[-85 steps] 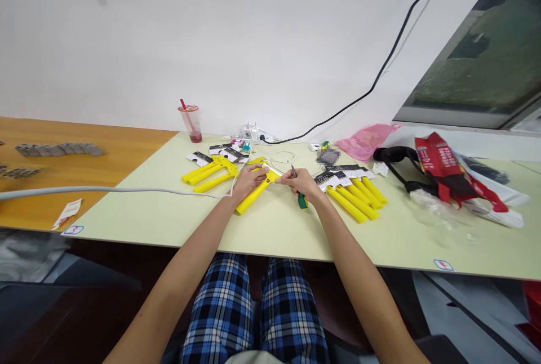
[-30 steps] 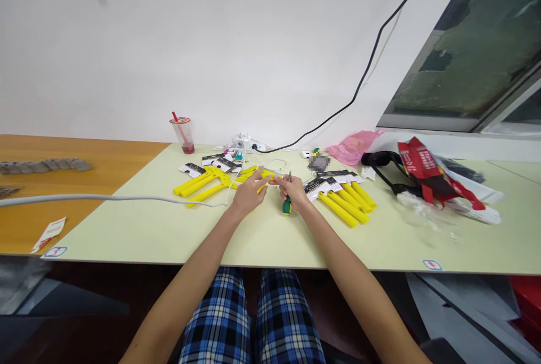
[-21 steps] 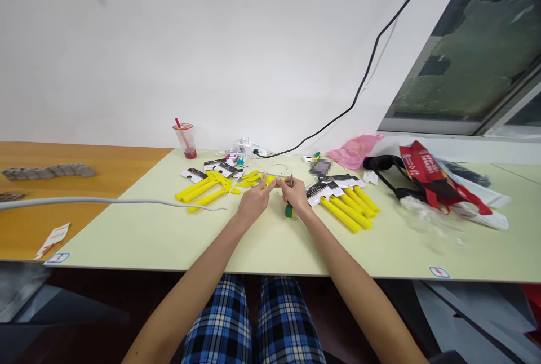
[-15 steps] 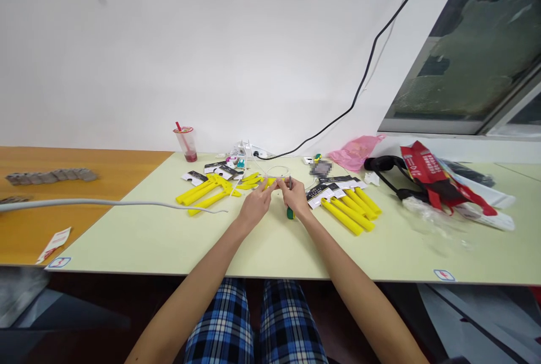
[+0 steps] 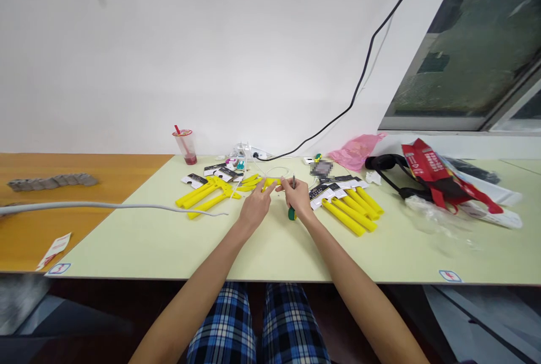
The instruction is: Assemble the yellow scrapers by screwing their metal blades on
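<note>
Left hand (image 5: 256,204): held palm down, forefinger extended, fingertips brought against a yellow part (image 5: 271,183). The thumb is hidden, so whether the yellow part is pinched cannot be told. Right hand (image 5: 299,196): fingers curled, a screwdriver (image 5: 292,214) gripped in them, its green handle pointed down below the fist and its dark shaft pointed up; thumb and forefinger tips are brought up to the right end of the yellow part. The yellow part is thus placed between the two sets of fingertips, over a pale green table (image 5: 270,254); whether it is lifted or rested cannot be told.

Just left of the yellow part, loose yellow pieces (image 5: 249,182) are laid; farther left, yellow tools (image 5: 211,204) with black-and-white cards (image 5: 195,180) at their far ends. To its right, past the right hand, yellow tubes (image 5: 354,215) are laid side by side, also with cards.

Beyond the yellow part, slightly left, a power strip (image 5: 258,152) is set by the wall, with a black cable (image 5: 350,106) plugged in. Farther left, a cup (image 5: 186,148) with a red straw is stood upright. Well to the right of the yellow part, a pink bag (image 5: 355,152) and a red bag (image 5: 429,165) are seen.
</note>
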### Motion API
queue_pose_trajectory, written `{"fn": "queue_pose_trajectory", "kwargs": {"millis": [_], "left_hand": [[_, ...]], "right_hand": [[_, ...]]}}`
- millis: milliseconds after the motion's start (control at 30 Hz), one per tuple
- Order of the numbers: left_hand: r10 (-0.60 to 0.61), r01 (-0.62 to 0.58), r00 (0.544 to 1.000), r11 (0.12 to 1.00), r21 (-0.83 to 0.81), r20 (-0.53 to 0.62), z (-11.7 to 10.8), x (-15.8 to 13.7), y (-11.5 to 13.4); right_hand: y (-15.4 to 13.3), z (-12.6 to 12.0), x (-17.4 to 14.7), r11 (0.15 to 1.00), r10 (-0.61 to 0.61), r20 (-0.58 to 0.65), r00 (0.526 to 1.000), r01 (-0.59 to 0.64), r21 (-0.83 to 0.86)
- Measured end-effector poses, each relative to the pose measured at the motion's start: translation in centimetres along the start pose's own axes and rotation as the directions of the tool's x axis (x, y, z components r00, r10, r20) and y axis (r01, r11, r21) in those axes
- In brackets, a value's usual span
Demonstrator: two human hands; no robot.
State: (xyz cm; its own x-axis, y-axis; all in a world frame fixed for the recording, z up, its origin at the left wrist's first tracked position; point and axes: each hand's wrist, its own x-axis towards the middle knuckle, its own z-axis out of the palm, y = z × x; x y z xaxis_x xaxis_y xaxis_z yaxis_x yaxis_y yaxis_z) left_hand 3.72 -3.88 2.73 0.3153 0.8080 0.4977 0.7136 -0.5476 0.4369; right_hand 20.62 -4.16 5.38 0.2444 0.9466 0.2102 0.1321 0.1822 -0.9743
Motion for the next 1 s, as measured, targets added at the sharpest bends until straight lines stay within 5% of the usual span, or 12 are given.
{"fn": "queue_pose_trajectory", "kwargs": {"millis": [200, 333, 533, 900, 1000], "left_hand": [[-0.037, 0.03, 0.998, 0.989, -0.145, -0.049, 0.0, 0.2, -0.2], [-0.102, 0.039, 0.985, 0.915, -0.403, -0.136, -0.8, 0.4, -0.2], [-0.346, 0.156, 0.936, 0.566, -0.81, -0.062, -1.8, 0.8, 0.5], [-0.569, 0.226, 0.811, 0.095, -0.969, 0.134, -3.4, 1.9, -1.1], [-0.549, 0.207, 0.817, -0.004, -0.978, 0.175, -4.3, 2.0, -1.9]], "right_hand": [[-0.1, -0.1, 0.2, 0.997, -0.012, -0.008, 1.0, 0.012, 0.07], [-0.4, -0.3, 0.2, 0.996, -0.015, -0.046, 0.999, 0.019, 0.085], [0.6, -0.3, 0.5, 0.996, -0.015, -0.013, 1.0, 0.016, 0.084], [1.9, -0.1, 1.6, 0.977, 0.119, 0.072, 0.99, -0.129, 0.169], [1.6, 0.0, 1.3, 0.969, 0.164, 0.116, 0.98, -0.182, 0.166]]}}
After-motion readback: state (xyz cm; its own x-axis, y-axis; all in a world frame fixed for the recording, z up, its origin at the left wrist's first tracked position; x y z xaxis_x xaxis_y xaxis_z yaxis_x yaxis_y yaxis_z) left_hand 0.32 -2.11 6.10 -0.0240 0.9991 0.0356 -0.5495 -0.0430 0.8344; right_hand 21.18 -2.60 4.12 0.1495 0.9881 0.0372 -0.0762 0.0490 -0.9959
